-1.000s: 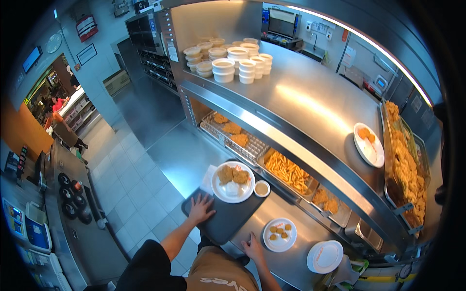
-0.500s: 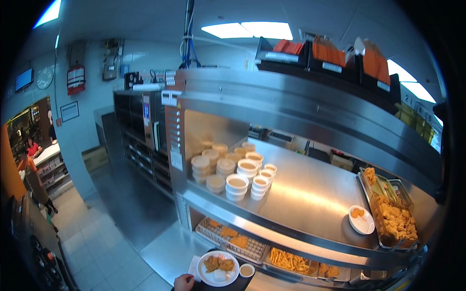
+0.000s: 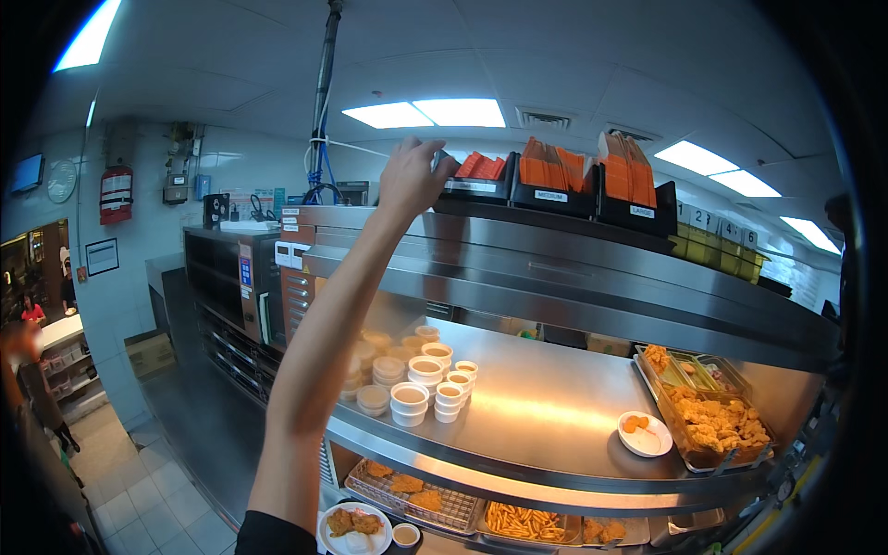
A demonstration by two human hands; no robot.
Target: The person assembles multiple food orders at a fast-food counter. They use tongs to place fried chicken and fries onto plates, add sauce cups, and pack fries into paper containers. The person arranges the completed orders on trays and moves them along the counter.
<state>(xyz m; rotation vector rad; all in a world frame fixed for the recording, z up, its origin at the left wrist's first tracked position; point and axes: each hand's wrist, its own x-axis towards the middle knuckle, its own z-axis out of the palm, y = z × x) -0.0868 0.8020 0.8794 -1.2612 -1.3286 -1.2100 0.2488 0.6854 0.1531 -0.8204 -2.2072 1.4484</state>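
My left arm rises from the lower edge, and my left hand point(image 3: 413, 176) is up at the left end of the black bin point(image 3: 476, 190) on top of the steel warming cabinet. Its thumb and a finger are apart beside the bin's corner; the other fingertips are partly hidden. In the bin stand red cardboard sleeves point(image 3: 481, 166). Orange sleeves fill the two black bins point(image 3: 552, 197) to its right. Low in view, a white plate point(image 3: 331, 546) of fried chicken and white rice sits beside a small cup of brown gravy point(image 3: 405, 535) on a dark tray. My right hand is not in view.
White cups of gravy point(image 3: 409, 404) stand stacked on the lit steel shelf point(image 3: 527, 379). Further right are a small white bowl point(image 3: 645, 445) and a pan of fried chicken point(image 3: 721, 421). Fries point(image 3: 523, 521) fill a lower pan. An oven point(image 3: 222, 277) stands at left.
My left hand has gone from beside the plate up to the bins on top of the cabinet. The view has tilted up, so the plate and tray now sit at the lower edge.
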